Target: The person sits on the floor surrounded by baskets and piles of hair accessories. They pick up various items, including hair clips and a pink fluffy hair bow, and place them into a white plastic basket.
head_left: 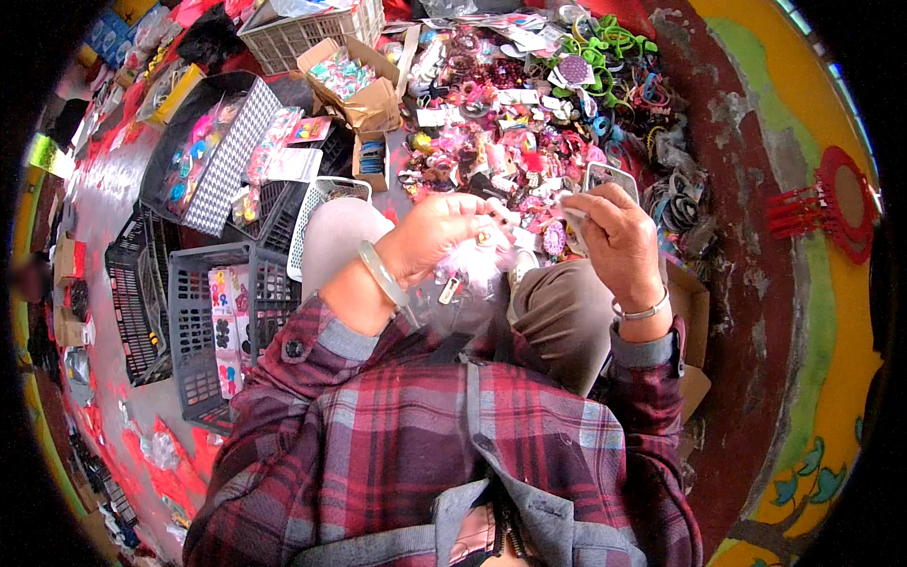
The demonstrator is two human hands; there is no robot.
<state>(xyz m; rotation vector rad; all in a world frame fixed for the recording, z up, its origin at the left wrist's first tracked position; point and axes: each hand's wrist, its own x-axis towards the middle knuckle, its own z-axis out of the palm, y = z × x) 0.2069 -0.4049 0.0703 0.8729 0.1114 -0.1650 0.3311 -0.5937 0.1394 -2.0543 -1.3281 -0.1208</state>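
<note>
Above my lap, my left hand (pixel 439 231) is closed in a pinch, with a pale pink, fluffy hair ornament (pixel 477 260) at its fingertips. A small gold-coloured piece sits on the ornament, and a little white tag-like piece (pixel 450 290) hangs below it. My right hand (pixel 616 236) is raised to the right, thumb and fingers pressed together around a small whitish thing too unclear to name. The two hands are apart. Just beyond them spreads a heap of hair accessories (pixel 510 142), mostly pink, red and white.
Green headbands (pixel 609 52) lie at the heap's far right. On the left stand a dark plastic crate (pixel 213 255), a white basket (pixel 326 187) and an open cardboard box (pixel 378 109) of small packets. A light crate (pixel 312 38) stands farther back. A red tasselled ornament (pixel 836 203) is at far right.
</note>
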